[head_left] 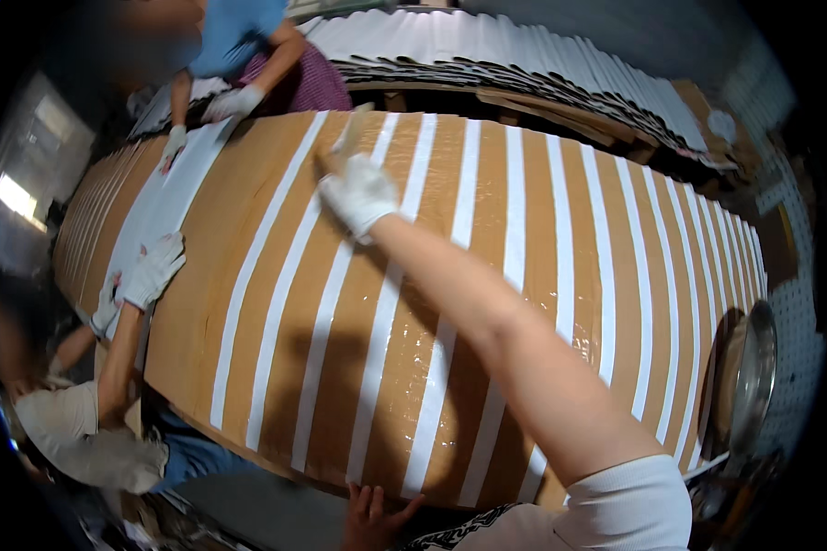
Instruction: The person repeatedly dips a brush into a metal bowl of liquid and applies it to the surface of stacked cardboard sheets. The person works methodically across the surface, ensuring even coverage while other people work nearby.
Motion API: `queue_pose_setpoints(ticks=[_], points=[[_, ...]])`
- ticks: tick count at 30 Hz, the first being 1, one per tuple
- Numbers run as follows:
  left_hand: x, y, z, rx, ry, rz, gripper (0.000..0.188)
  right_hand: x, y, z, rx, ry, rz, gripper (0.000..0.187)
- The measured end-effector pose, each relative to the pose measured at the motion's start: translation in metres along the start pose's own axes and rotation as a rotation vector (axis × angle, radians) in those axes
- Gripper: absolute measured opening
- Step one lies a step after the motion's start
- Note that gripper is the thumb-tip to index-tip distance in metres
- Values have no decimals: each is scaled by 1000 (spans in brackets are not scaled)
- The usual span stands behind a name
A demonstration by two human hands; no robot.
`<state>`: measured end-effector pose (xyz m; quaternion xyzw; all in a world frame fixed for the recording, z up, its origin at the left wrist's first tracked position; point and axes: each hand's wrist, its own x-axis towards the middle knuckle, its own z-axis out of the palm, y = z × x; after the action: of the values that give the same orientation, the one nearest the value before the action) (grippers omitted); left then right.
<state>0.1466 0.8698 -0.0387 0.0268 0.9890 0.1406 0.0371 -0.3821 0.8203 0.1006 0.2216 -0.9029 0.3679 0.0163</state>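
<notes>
My right hand point(360, 195), in a white glove, reaches across to the far part of the table. It is closed round a flat brush point(351, 138), blurred by motion, with its pale end pointing away from me. Under it lie overlapping brown sheets point(276, 179) with white strips showing between them; several brown bands look wet and glossy. My bare left hand point(377, 519) rests at the near edge of the sheets, fingers spread and holding nothing.
Two co-workers in white gloves handle a white sheet point(170, 197) at the left, one from the far side, one from the near side. A long stack of white sheets point(487, 41) lies on pallets behind. A round metal basin point(755, 376) stands at the right end.
</notes>
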Motion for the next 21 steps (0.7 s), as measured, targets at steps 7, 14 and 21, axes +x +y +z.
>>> queue_pose_setpoints(ticks=[7, 14, 21], points=[[20, 17, -46, 202, 259, 152, 41, -20, 103, -84, 59, 206, 387, 36], [18, 11, -42, 222, 267, 155, 46, -186, 316, -262, 145, 908, 703, 44], [14, 3, -22, 178, 369, 168, 43, -197, 328, -304, -210, 835, 866, 54]])
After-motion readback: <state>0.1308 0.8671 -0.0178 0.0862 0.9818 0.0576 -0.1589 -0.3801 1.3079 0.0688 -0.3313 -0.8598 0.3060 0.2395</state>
